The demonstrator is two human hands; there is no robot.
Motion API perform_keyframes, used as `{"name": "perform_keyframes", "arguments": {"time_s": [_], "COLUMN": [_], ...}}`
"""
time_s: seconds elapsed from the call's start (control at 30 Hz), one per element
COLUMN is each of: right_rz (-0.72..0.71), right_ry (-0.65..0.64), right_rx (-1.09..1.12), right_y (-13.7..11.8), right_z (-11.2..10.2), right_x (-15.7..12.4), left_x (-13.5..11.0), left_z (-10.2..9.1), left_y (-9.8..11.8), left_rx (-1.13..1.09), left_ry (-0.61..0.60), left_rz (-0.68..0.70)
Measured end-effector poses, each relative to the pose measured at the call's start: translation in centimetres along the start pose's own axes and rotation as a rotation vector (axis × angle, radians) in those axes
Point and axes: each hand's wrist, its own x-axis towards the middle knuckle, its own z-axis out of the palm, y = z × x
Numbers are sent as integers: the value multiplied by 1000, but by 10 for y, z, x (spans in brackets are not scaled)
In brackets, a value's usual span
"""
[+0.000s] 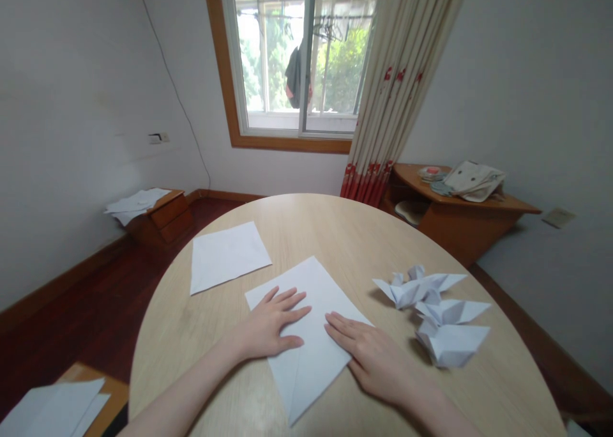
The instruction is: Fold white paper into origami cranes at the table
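A white sheet of paper (311, 283) lies on the round table in front of me, one corner pointing toward me. Its near part shows a fold line running down to that corner. My left hand (278, 322) rests flat on the paper's left side with fingers spread. On the right edge lies my right hand (361, 344), fingers stretched out and close together, the tips on the paper and the thumb partly hidden below. Neither hand grips anything.
Several folded paper figures (445, 315) stand at the table's right. Another white sheet (230, 258) lies at the back left of the round table (191, 354). More papers (57, 405) sit at lower left. Beyond are a small cabinet (167, 216), a desk (460, 223) and a curtain (397, 73).
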Motion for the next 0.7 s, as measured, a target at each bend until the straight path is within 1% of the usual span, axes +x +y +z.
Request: {"name": "perform_keyframes", "arguments": {"time_s": [0.2,0.4,0.57,0.7], "right_rz": [37,73,76,95], "right_ry": [-12,-2,55,113], "right_rx": [27,28,78,153], "right_y": [0,0,2,9], "right_z": [1,0,-2,2], "right_x": [3,4,5,7], "left_x": [1,0,-1,-2], "left_z": [-3,-3,-5,-8], "left_y": [4,4,-2,-5], "left_rx": [23,8,2,-30], "left_ry": [-32,-8,-2,-5], "left_rz": [-24,-14,17,31]}}
